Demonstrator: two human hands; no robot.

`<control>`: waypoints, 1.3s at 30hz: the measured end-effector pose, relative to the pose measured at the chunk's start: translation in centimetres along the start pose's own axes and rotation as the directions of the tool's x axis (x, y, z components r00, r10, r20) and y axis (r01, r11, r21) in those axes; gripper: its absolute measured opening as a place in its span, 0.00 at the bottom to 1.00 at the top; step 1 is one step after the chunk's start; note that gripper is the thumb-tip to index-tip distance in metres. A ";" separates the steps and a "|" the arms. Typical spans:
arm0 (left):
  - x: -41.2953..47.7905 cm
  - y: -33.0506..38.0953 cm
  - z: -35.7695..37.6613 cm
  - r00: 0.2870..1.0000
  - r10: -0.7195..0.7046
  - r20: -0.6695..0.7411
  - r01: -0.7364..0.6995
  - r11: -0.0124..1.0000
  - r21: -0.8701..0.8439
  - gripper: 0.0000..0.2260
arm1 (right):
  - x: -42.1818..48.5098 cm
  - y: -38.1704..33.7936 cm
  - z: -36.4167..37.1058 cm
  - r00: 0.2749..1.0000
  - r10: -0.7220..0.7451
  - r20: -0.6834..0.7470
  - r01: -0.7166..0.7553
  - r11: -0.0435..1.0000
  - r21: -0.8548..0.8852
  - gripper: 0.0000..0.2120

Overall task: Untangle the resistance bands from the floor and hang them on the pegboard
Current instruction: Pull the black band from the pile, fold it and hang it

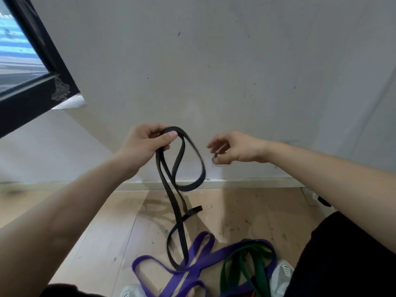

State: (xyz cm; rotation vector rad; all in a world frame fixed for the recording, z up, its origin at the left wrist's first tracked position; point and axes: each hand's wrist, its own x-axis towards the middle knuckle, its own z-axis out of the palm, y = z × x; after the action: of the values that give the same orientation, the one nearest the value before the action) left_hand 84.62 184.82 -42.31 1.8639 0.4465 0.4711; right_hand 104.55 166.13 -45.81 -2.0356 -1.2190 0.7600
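My left hand [147,140] grips the top of a black resistance band [181,183] and holds it up in front of the wall. The band hangs in twisted loops down to the floor, where its lower end crosses a purple band [192,264]. A green band [242,264] lies tangled with the purple one near my feet. My right hand [233,148] hovers to the right of the black band with relaxed fingers, holding nothing. No pegboard is in view.
A grey wall [214,71] rises ahead above a pale baseboard [246,182], with a small wall fitting [216,160] just below my right hand. A dark window frame [36,82] sits upper left. My white shoes [280,277] stand on the wood floor [107,232].
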 end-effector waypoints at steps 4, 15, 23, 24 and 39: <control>-0.1 0.4 1.0 0.996 0.043 0.077 -0.046 0.998 0.042 0.03 | -0.1 -3.2 1.0 0.994 -0.109 -0.001 0.107 0.974 0.198 0.27; -0.2 0.2 0.9 0.987 0.110 0.121 -0.122 0.988 0.097 0.07 | -1.0 -5.9 1.6 0.984 -0.168 -0.054 0.175 0.963 0.202 0.09; -0.5 -0.4 2.9 0.957 0.024 0.289 -0.086 0.976 0.202 0.05 | -3.1 -7.2 -1.4 0.939 -0.289 -0.186 0.335 0.891 0.307 0.02; -0.6 -0.7 3.1 0.948 -0.001 0.319 -0.069 0.975 0.210 0.04 | -3.3 -7.1 -2.1 0.931 -0.289 -0.224 0.351 0.878 0.326 0.02; 1.1 -1.1 1.2 0.995 -0.046 0.089 0.040 0.997 0.070 0.04 | -3.7 -1.9 -6.9 0.935 -0.052 -0.351 0.229 0.846 0.482 0.03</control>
State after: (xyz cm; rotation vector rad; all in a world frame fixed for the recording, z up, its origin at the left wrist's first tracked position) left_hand 86.08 184.81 -43.60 1.9294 0.4460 0.3451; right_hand 107.22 161.87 -39.46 -1.5262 -0.8467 0.5698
